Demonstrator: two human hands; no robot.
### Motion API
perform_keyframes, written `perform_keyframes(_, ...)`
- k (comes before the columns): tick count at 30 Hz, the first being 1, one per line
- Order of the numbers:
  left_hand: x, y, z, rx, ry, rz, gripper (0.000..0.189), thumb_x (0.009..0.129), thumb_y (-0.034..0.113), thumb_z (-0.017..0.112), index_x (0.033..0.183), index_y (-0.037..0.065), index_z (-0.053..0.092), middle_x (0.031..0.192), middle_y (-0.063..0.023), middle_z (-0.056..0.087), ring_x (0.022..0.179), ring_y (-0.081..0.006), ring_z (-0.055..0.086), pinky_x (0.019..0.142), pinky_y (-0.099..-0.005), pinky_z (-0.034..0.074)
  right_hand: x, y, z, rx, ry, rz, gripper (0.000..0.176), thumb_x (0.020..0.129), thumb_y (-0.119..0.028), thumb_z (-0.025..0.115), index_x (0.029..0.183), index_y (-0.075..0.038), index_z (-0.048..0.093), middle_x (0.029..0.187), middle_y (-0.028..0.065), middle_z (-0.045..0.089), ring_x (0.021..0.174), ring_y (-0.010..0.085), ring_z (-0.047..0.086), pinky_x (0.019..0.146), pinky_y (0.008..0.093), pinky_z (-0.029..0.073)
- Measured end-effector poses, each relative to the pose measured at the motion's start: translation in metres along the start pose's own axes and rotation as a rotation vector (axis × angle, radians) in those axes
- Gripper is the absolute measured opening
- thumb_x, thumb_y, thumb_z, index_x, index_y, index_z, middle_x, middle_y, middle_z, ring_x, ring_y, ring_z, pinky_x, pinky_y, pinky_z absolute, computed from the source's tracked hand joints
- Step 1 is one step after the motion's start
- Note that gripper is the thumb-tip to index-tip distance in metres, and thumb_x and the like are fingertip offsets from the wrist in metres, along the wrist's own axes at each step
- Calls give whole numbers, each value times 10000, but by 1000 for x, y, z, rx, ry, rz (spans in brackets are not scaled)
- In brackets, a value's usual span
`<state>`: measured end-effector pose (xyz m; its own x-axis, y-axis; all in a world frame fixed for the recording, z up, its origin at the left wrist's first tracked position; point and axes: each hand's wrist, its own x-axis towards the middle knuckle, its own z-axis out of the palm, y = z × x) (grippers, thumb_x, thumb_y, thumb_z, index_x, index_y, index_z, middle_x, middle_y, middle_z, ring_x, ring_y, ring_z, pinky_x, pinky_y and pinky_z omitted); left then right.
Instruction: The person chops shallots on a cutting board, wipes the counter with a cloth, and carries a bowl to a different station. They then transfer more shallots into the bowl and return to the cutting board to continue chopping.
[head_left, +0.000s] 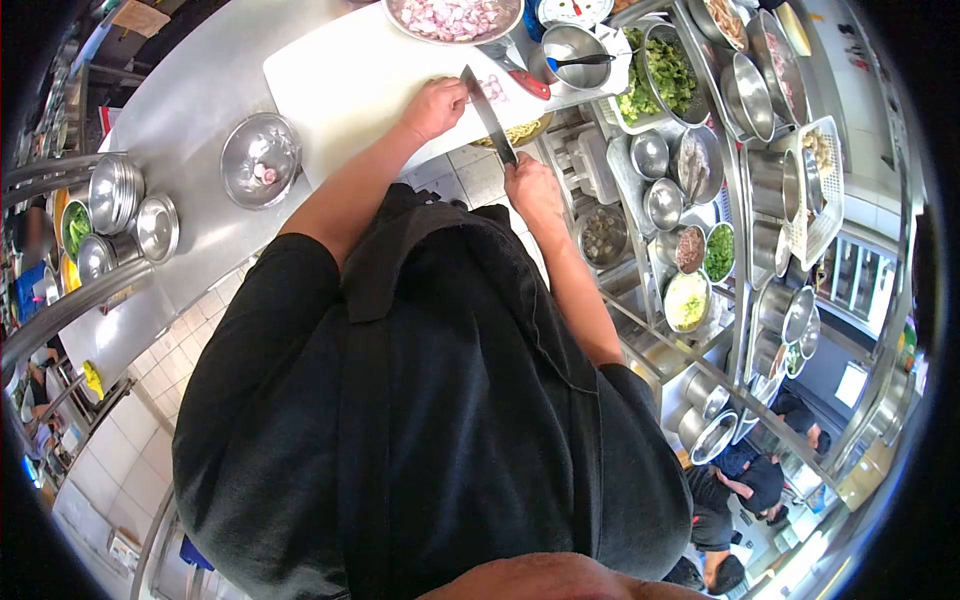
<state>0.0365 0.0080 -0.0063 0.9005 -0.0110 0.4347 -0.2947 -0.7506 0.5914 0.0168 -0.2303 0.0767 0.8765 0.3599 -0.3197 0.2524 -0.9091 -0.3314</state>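
Note:
My right hand [535,187] is wrapped round the handle of a kitchen knife [487,112], whose long blade points away from me over the white cutting board [335,95]. On the board, my left hand [437,107] rests with curled fingers just left of the blade; anything under the fingertips is hidden. Cut pieces of shallot or red onion [492,90] lie right of the blade. Beyond them is a red-handled tool [530,84]. A large bowl [400,22] heaped with similar pinkish pieces stands at the board's far edge.
A steel bowl [236,160] with a few pinkish pieces stands left on the metal counter [200,210]. At right are a steel bowl [560,45] with a black-handled brush, chopped greens [670,75] and racks of steel containers [748,97]. Several people [765,480] are at far lower right.

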Motion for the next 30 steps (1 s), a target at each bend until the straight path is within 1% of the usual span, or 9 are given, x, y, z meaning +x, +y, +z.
perform_keyframes(6, 0, -2, 0, -69, 51, -8, 36, 795, 30, 630, 785, 27, 596, 845, -103, 637, 822, -313, 631, 771, -399, 515, -9, -10, -25, 58, 33, -28, 287, 921, -281, 558, 984, -21, 661, 930, 272, 688, 919, 459, 661, 843, 541, 518)
perform_keyframes(9, -3, -3, 4, -48, 28, -34, 28, 803, 33, 631, 796, 29, 604, 840, -103, 641, 832, -314, 634, 780, -394, 516, 1, -3, -4, 35, -7, 35, 301, 916, -292, 562, 1004, -24, 665, 941, 277, 685, 933, 461, 655, 856, 539, 511)
perform_keyframes(13, 1, -3, 1, -49, 45, -1, 35, 808, 58, 643, 816, 43, 612, 847, -94, 655, 838, -302, 641, 782, -389, 507, 15, 16, 6, 149, -5, -12, 330, 908, -302, 571, 1041, -15, 664, 979, 287, 675, 971, 464, 641, 878, 533, 496)
perform_keyframes(16, 5, 2, -3, 108, -45, -12, 51, 809, 98, 653, 836, 69, 621, 832, -79, 665, 831, -284, 651, 790, -392, 488, 8, 14, -4, 187, -14, 11, 344, 905, -305, 574, 1048, -5, 663, 1002, 291, 668, 997, 464, 631, 891, 526, 489)
perform_keyframes(19, 8, 13, -2, 186, -68, -183, 56, 823, 129, 651, 871, 100, 647, 801, -63, 669, 823, -264, 662, 800, -396, 473, 3, 12, -3, 224, -10, 26, 342, 906, -302, 578, 1041, 1, 661, 1011, 292, 666, 1012, 464, 624, 900, 520, 484)
perform_keyframes(22, 7, 23, -1, 95, -110, -389, 90, 846, 145, 640, 925, 123, 675, 787, -55, 677, 822, -251, 670, 808, -400, 471, 2, 9, -2, 220, -23, 39, 339, 906, -298, 583, 1039, 5, 658, 1016, 292, 664, 1018, 463, 621, 900, 520, 483)
perform_keyframes(25, 4, 26, -5, 49, -126, -414, 119, 853, 146, 652, 960, 104, 684, 832, -73, 688, 835, -267, 669, 823, -402, 480, -1, 4, -4, 223, -43, 62, 340, 908, -299, 584, 1038, 8, 655, 1023, 288, 665, 1020, 459, 622, 899, 522, 483)
perform_keyframes(28, 1, 12, -3, 44, 46, -133, 123, 842, 118, 667, 953, 66, 678, 863, -101, 684, 842, -301, 661, 828, -407, 494, -4, 0, -7, 211, -39, 65, 343, 911, -307, 580, 1031, 5, 656, 1022, 281, 670, 1016, 456, 626, 898, 523, 487)
perform_keyframes(30, 1, 5, -2, 18, 5, -106, 113, 839, 89, 665, 943, 45, 673, 881, -117, 677, 848, -320, 652, 831, -409, 502, -2, 2, -3, 186, -19, 40, 341, 914, -311, 576, 1026, 1, 657, 1018, 275, 673, 1013, 453, 629, 898, 524, 489)
